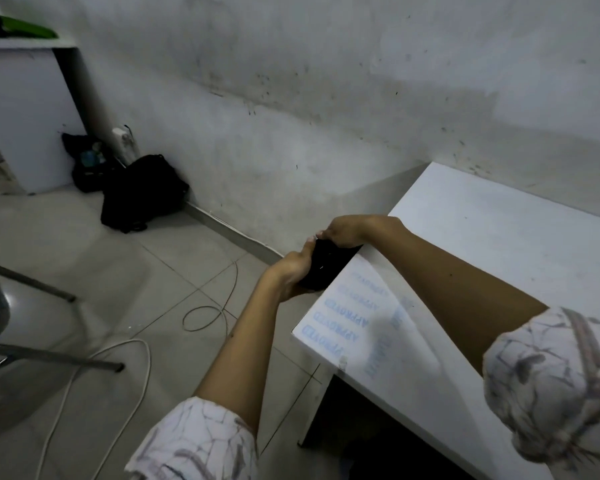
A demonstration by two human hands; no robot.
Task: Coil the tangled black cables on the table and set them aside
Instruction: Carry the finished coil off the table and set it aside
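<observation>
Black cable bundle (323, 268) sits right at the edge of the white table (492, 244), held between both hands, and it reads as one dark blurred mass; no single strand or loop can be made out. Left hand (291, 271) grips the near end from below, fingers curled round it. Right hand (343, 230) clamps the far end from above, fingertips (321, 233) bent down over the top. Much of the bundle is covered by those two hands, so its true shape is hard to tell.

Both forearms reach out from patterned white sleeves (551, 382), and the sleeves are cut off at the bottom edge of the view.

On to the table: its top is matt white, with faint blue reversed lettering (340, 327) showing on the corner nearest the person. Under that corner the space is dark and nothing there can be read.

Beyond the table rises a scuffed, stained white wall (326, 98). Left of the table the floor (136, 271) is pale tile, with a thin cord looped (205, 317) on it and a thicker white cable (118, 358) curving past metal chair legs (49, 289), the chair itself cut off. Farther left of the table, against the wall, lies a black bag (142, 192) beside a white cabinet (25, 116).
</observation>
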